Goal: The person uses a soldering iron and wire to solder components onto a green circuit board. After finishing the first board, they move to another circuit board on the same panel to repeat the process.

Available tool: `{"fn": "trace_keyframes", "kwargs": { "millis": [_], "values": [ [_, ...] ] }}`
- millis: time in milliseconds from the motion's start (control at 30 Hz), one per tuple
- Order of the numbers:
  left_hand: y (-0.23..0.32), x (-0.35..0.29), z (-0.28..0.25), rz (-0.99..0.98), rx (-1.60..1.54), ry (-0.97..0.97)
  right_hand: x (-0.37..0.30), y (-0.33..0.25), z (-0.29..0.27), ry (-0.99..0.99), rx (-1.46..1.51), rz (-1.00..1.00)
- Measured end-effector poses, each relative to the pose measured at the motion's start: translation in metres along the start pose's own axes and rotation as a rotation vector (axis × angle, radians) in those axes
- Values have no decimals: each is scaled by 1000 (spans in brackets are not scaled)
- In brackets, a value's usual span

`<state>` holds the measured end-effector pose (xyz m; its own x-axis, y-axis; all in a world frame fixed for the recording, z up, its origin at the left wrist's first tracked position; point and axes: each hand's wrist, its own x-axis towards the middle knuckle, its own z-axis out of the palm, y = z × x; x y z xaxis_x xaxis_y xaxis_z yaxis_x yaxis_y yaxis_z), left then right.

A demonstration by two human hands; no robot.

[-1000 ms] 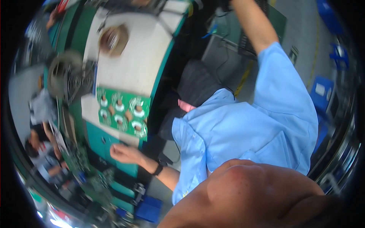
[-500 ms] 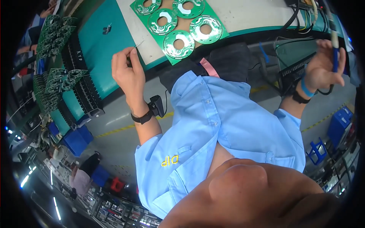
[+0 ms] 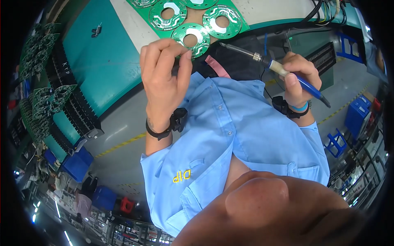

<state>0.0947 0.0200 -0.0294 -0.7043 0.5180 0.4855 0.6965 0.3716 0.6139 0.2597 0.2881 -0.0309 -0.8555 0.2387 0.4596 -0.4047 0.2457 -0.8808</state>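
A green panel of several ring-shaped circuit boards lies at the table's near edge. My left hand hovers at the panel's near left corner with thumb and forefinger pinched together. A thin solder wire seems to be between them, though it barely shows now. In my right hand is a soldering iron with a cream and blue handle, held like a pen. Its metal tip points left, just off the near right side of the panel, apart from the boards.
Two small black parts lie on the teal mat. Upright green boards stand in black slotted racks at the left. Cables run along the far right. Blue bins and a blue stool stand on the floor.
My right hand has swung inward from the far right, bringing the soldering iron toward the panel. My left hand has moved right, to the panel's corner. The view has shifted slightly.
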Motion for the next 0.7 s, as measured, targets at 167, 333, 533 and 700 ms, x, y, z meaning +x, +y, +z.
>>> {"fn": "trace_keyframes", "kwargs": {
  "millis": [167, 333, 533, 700],
  "values": [
    [-6, 2, 6, 22, -11, -94, 9, -1, 11, -45, -164, -92],
    [-9, 3, 9, 71, -13, -155, 15, 3, 14, -85, -175, -126],
    [-10, 5, 12, 96, -11, -168, 16, 9, 17, -87, -163, -129],
    [-11, 5, 13, 93, -8, -162, 16, 12, 17, -92, -155, -109]
  ]
}}
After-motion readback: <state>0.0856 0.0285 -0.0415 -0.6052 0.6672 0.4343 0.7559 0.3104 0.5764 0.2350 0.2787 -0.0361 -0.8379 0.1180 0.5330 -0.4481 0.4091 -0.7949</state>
